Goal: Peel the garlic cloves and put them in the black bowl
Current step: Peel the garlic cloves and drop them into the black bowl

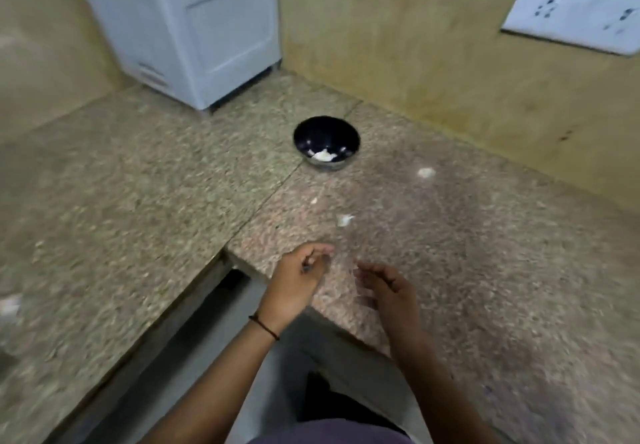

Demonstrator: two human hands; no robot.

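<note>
Garlic bits (344, 219) — small, light, firm under slippery papery skin; best pinched at the ends. Some loose at twelve o'clock from hands, more in black bowl (304, 132) beyond. Left hand (304, 267) curled, contents too blurred to tell; right hand (384, 288) loosely curled, seemingly empty.

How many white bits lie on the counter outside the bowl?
4 bits: one right of the black bowl, two between it and the hands, one far left. Blur may hide others.
</note>
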